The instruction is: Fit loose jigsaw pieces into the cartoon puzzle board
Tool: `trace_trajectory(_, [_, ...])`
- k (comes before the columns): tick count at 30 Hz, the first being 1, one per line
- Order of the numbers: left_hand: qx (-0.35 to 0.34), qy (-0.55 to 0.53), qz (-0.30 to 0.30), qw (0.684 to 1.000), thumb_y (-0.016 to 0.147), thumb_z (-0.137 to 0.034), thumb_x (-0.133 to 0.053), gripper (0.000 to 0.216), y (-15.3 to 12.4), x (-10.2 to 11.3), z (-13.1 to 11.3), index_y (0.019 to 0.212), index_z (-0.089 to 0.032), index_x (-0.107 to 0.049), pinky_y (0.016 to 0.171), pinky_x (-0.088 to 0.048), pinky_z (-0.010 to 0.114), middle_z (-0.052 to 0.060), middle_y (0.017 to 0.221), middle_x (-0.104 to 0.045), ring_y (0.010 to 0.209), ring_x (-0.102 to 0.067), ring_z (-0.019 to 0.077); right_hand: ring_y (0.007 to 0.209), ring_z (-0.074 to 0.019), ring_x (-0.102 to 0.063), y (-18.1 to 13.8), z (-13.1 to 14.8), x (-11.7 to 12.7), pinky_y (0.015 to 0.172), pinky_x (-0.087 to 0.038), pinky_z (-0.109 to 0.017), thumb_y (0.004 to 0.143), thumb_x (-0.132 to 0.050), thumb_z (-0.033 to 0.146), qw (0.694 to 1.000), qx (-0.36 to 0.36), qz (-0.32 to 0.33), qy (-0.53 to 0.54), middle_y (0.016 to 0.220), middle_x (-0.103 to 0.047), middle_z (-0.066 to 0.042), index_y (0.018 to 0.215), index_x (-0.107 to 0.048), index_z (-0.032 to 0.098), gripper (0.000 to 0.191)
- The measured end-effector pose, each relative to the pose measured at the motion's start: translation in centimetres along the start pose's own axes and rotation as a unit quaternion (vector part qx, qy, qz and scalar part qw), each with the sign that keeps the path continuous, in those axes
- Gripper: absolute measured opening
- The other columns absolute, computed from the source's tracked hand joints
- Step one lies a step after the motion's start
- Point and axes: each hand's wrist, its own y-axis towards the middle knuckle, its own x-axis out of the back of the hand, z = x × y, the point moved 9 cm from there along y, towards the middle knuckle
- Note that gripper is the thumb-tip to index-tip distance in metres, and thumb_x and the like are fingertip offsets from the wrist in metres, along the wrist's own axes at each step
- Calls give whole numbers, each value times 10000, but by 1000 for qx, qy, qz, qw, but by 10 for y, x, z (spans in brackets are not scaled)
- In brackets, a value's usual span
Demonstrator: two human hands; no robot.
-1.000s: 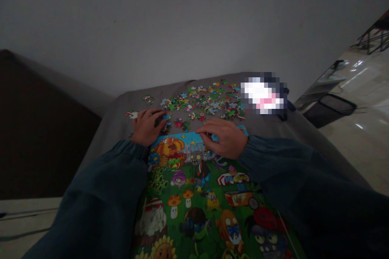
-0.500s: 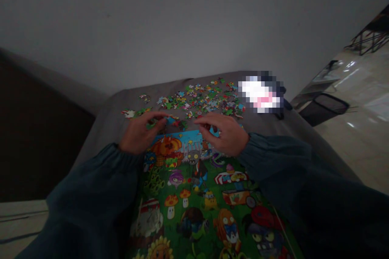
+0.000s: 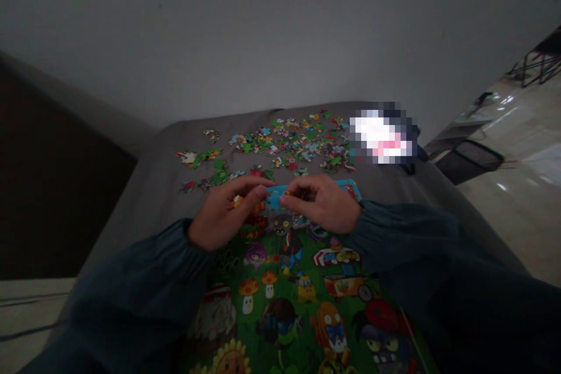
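Observation:
A colourful cartoon jigsaw puzzle point(image 3: 302, 298) lies mostly assembled on a grey surface point(image 3: 144, 193) in front of me. Both hands meet over its far blue edge. My left hand point(image 3: 225, 213) has its fingers curled and pinched towards the right one. Fingers of my right hand point(image 3: 322, 201) are pinched too, and a small blue puzzle piece point(image 3: 277, 194) shows between the two hands' fingertips. Which hand grips it I cannot tell for sure. Beyond the hands, several loose puzzle pieces point(image 3: 289, 143) lie scattered.
A pixelated white and pink object point(image 3: 382, 137) sits at the far right of the grey surface. A black basket point(image 3: 471, 160) stands on the pale floor to the right. A dark brown area lies to the left, a plain wall behind.
My left hand has come back from the loose pieces at the left and moved in towards the right hand. Both hands now pinch together over the puzzle's far edge.

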Motion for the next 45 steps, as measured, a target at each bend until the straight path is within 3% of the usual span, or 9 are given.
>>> trace_trajectory(5, [17,-74,23,997,892,-420,-632,303,0,-7,5,1099,-203,-675,652,-529,242,46,925,-745,748,-676,155,524,-76,-402,0,2,1,491,-325,-216,884,-605,451,1000,-8,-7,5,561,-474,49,652,-562,170,366])
trace_trajectory(11, [41,-99,-25,994,840,-448,-689,325,4,8,18,1049,-199,-707,675,-553,257,59,916,-748,790,-689,173,559,-86,-471,1,-3,-2,527,-379,-227,901,-586,396,1000,-12,2,26,630,-569,23,766,-631,160,276])
trace_trajectory(16, [32,-73,-10,997,841,-410,-681,272,4,3,17,1003,-196,-727,609,-529,240,49,878,-752,699,-666,152,605,-95,-514,1,-4,0,566,-419,-235,889,-594,329,999,-14,-14,38,707,-613,12,918,-659,157,186])
trace_trajectory(26, [26,-41,-11,999,842,-413,-674,256,5,-2,16,947,-185,-724,517,-459,216,25,762,-730,563,-581,115,623,-104,-535,4,-12,5,591,-447,-250,866,-617,327,999,-29,-45,-4,693,-617,5,803,-634,158,182])
trace_trajectory(32, [34,-65,1,997,832,-390,-688,238,5,-5,18,915,-168,-707,513,-451,206,18,709,-702,552,-571,109,612,-109,-547,5,-16,4,575,-467,-261,844,-638,332,996,-36,-49,63,688,-603,7,793,-567,175,180])
trace_trajectory(36, [53,-104,-18,993,826,-392,-697,265,5,-3,22,939,-152,-700,551,-476,211,49,826,-722,637,-618,127,625,-115,-585,4,-20,-3,589,-480,-267,810,-681,283,993,-51,-29,101,739,-654,2,891,-576,177,170])
trace_trajectory(39, [47,-156,-31,986,824,-395,-703,273,4,-6,19,940,-148,-685,634,-513,224,60,875,-719,737,-650,147,632,-124,-605,2,-19,-13,584,-466,-267,796,-697,244,995,-46,1,89,746,-673,14,1092,-573,180,327])
trace_trajectory(42, [51,-180,29,982,835,-407,-693,321,2,-21,14,1031,-152,-676,619,-516,231,47,837,-712,717,-646,151,591,-121,-592,0,-18,-18,555,-447,-257,798,-697,218,995,-42,5,86,692,-639,48,1275,-495,189,519])
trace_trajectory(45, [55,-162,65,983,868,-406,-657,345,0,-26,13,1104,-156,-677,586,-504,230,49,848,-713,688,-629,146,585,-120,-588,0,-15,-17,556,-454,-258,799,-706,231,997,-29,1,77,684,-634,48,1300,-490,177,548])
